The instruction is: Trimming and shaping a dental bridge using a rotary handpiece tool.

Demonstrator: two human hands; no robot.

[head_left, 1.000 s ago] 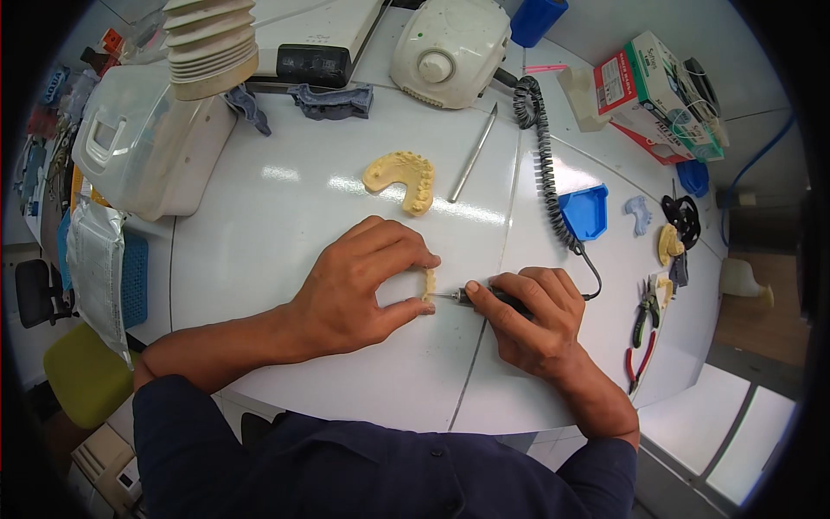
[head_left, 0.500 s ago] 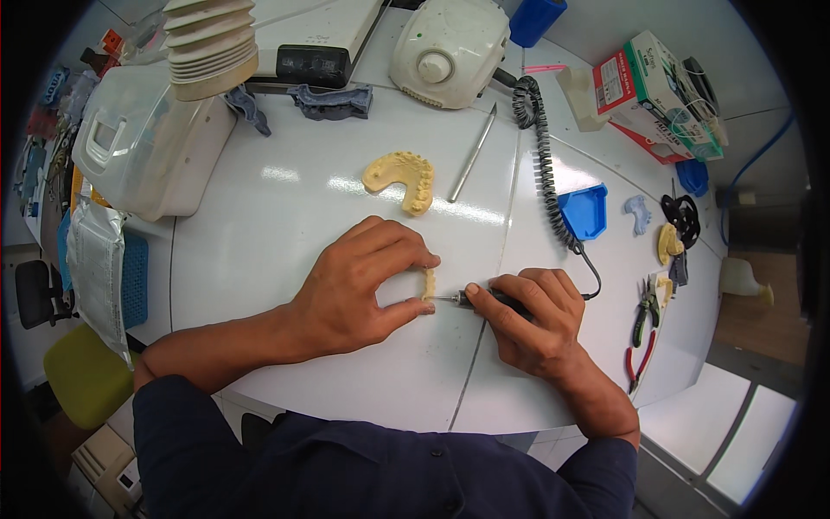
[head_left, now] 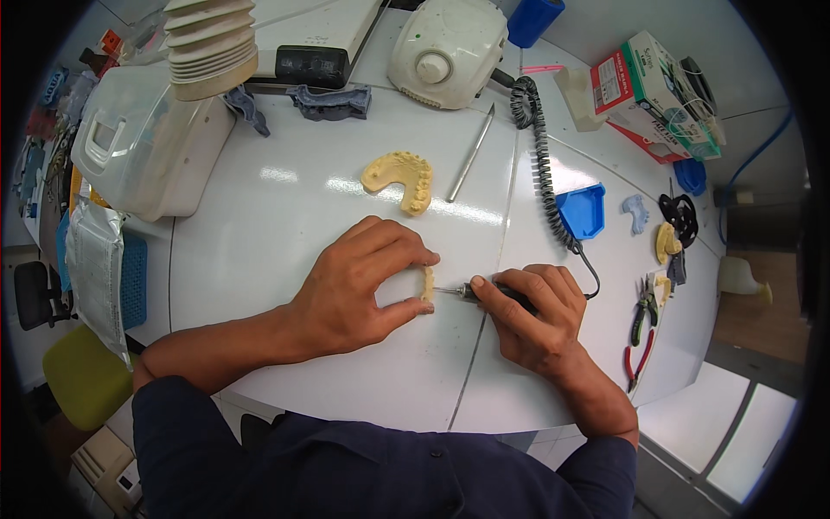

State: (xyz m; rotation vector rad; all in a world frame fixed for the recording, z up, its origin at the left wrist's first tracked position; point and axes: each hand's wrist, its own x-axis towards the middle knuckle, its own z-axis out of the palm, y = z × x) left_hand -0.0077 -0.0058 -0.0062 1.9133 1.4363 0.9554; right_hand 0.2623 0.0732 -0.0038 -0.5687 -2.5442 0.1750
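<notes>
Between thumb and forefinger, my left hand (head_left: 359, 281) pinches a small cream-coloured row of teeth, a dental bridge (head_left: 428, 284), by its two ends. My right hand (head_left: 540, 316) is wrapped round a black rotary handpiece (head_left: 512, 297). Its thin metal bur (head_left: 446, 290) points left and meets the bridge's right side near the middle. Beyond my hands a yellow plaster dental model (head_left: 402, 180) lies on the white table (head_left: 268, 233). A slim metal carving tool (head_left: 472, 154) rests to the right of that model.
A coiled black cord (head_left: 543, 156) runs from the handpiece to a white control unit (head_left: 445, 52). Right of it lie a blue tray (head_left: 581, 212) and pliers (head_left: 641, 318). A lidded plastic box (head_left: 151, 143) stands at left, near a ribbed suction hose (head_left: 210, 43).
The handpiece in my right hand has shifted slightly right and away from me, so its bur meets the bridge higher up. My left hand keeps its pinch.
</notes>
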